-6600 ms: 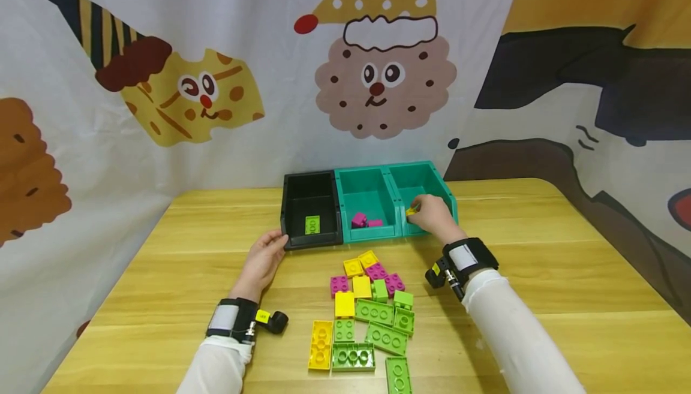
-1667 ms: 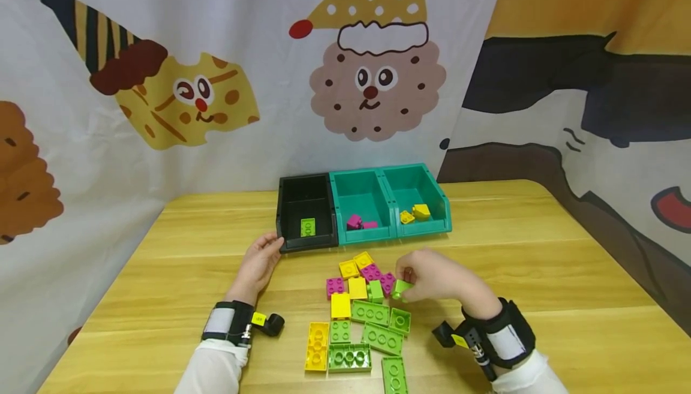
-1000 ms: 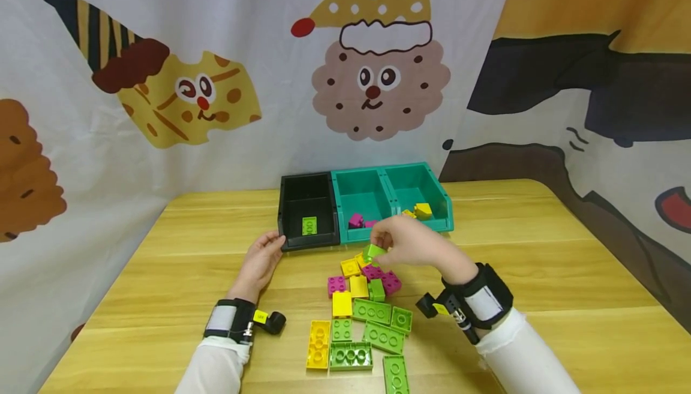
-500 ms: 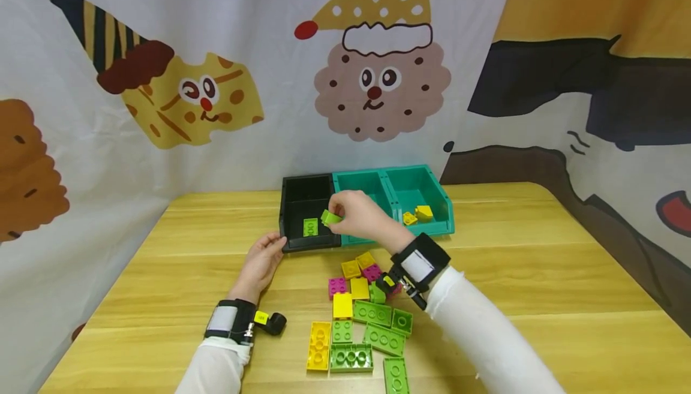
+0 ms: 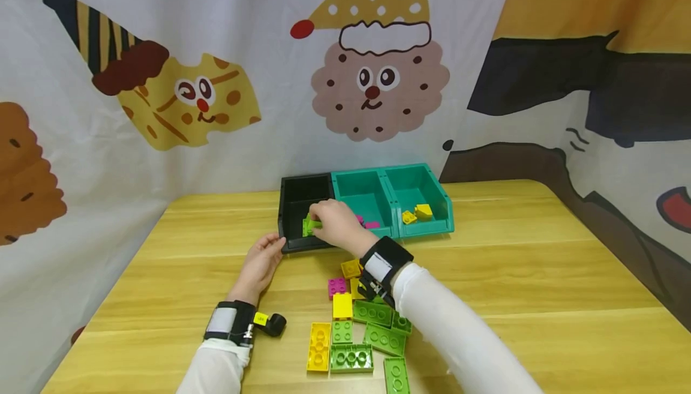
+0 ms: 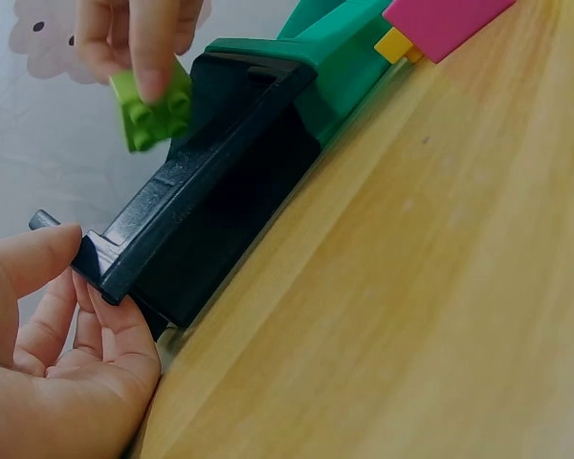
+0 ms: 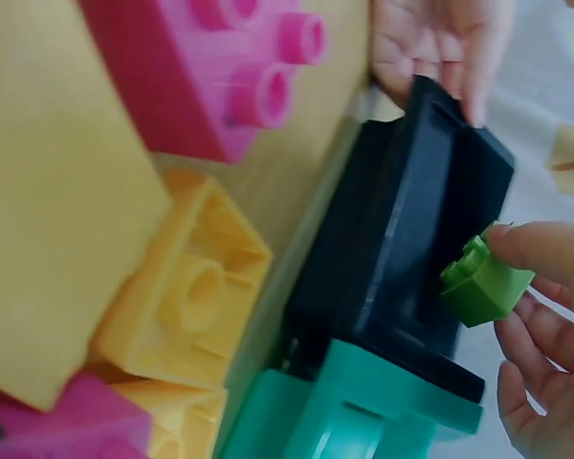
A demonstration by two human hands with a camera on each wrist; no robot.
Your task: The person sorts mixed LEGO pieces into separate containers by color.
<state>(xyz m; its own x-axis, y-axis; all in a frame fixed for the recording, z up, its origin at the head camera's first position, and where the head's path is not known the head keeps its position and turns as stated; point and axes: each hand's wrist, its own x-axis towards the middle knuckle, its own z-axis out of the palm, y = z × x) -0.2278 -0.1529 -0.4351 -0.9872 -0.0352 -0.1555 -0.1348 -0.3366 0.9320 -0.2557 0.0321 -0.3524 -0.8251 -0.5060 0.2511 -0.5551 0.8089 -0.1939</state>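
Note:
My right hand [image 5: 337, 223] pinches a small light-green toy building brick [image 7: 486, 285] between thumb and fingers, over the front of the black bin [image 5: 308, 189]. In the left wrist view that held brick hangs above the bin's rim, studs showing. Another green brick [image 5: 305, 229] lies inside, partly hidden by the right hand in the head view. With thumb above and fingers beneath, my left hand [image 5: 258, 268] grips the front left corner of the black bin. Several green bricks [image 5: 372, 312] lie loose on the table below my right forearm, which covers some of them.
Joined to the black bin's right are a middle teal bin [image 5: 364, 187] with magenta bricks [image 5: 371, 225] and a right teal bin [image 5: 410, 181] with yellow bricks [image 5: 423, 211]. Yellow and magenta bricks [image 5: 337, 288] also lie on the wooden table [image 5: 513, 250]. A printed curtain [image 5: 281, 112] hangs behind.
My right hand let a yellow brick go in the right teal bin, took a green brick from the pile, and carried it left over the black bin. My left hand stayed at the corner.

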